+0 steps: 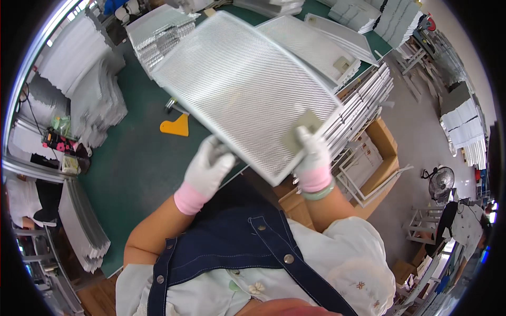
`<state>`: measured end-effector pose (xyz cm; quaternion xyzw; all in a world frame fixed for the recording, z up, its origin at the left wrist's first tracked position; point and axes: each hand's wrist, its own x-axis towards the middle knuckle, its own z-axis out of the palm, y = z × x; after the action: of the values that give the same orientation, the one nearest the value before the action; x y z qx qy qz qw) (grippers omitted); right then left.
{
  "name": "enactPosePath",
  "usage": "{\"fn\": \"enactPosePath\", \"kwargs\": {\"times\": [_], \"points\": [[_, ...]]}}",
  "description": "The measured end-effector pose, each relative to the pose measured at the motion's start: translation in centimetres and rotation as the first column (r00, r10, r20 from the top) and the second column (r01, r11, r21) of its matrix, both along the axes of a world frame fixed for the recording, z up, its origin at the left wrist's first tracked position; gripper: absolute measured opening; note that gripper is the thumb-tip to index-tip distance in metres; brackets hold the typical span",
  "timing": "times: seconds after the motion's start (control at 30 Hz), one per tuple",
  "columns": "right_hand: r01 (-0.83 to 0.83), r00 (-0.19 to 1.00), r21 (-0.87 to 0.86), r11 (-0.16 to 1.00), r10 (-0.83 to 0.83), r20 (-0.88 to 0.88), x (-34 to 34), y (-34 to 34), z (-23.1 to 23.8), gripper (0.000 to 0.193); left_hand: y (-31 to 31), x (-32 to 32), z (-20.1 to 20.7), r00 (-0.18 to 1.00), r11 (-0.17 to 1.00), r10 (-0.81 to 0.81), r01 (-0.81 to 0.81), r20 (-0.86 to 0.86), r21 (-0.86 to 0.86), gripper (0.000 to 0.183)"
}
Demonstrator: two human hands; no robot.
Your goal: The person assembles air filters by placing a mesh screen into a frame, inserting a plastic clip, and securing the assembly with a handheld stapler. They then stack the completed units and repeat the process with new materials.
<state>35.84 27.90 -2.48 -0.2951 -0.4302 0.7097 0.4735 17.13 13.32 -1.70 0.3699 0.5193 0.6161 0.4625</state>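
Note:
A large rectangular framed mesh panel, with a white rim and fine silver ridges, is tilted in front of me over the table. My right hand, in a white glove with a pink cuff, grips its near right corner. The right thumb lies on a greenish-grey square patch at that corner; the other fingers are behind the panel. My left hand, gloved alike, is curled at the panel's near left edge. Its grey fingertips are partly hidden there. On the table to the left lies a yellow scraper.
Similar mesh panels lie beyond on the green table. Stacked silver sheets stand at the left. Bundled metal strips and a cardboard box with white frames are on the right, with a floor fan farther off.

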Motion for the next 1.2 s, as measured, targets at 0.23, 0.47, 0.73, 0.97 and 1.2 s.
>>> {"fn": "enactPosePath", "kwargs": {"times": [0.23,0.47,0.73,0.97,1.2], "points": [[0.111,0.959,-0.175,0.978,-0.152,-0.240,4.8,22.4,3.3,0.025,-1.0,-2.2,-4.7,0.209,0.954,-0.138,0.290,-0.968,-0.073,0.055],[0.233,0.945,-0.168,0.958,-0.182,0.272,2.0,29.9,3.9,0.042,-1.7,-3.8,-7.9,0.284,0.954,-0.139,0.297,-0.949,-0.051,0.048],[0.265,0.411,0.301,0.916,-0.389,0.824,16.2,42.3,1.5,0.044,0.2,-5.4,-8.0,0.237,0.926,-0.156,0.374,-0.959,-0.058,0.046],[0.496,0.674,-0.037,0.868,-0.358,0.647,17.1,47.6,-1.5,0.037,8.5,-1.0,-9.9,0.158,0.745,-0.040,0.663,-0.987,0.076,0.024],[0.591,0.721,-0.094,0.801,-0.472,0.508,14.0,54.4,-5.9,0.061,13.4,0.4,-10.9,-0.092,0.689,-0.128,0.708,-0.988,-0.155,0.015]]}}
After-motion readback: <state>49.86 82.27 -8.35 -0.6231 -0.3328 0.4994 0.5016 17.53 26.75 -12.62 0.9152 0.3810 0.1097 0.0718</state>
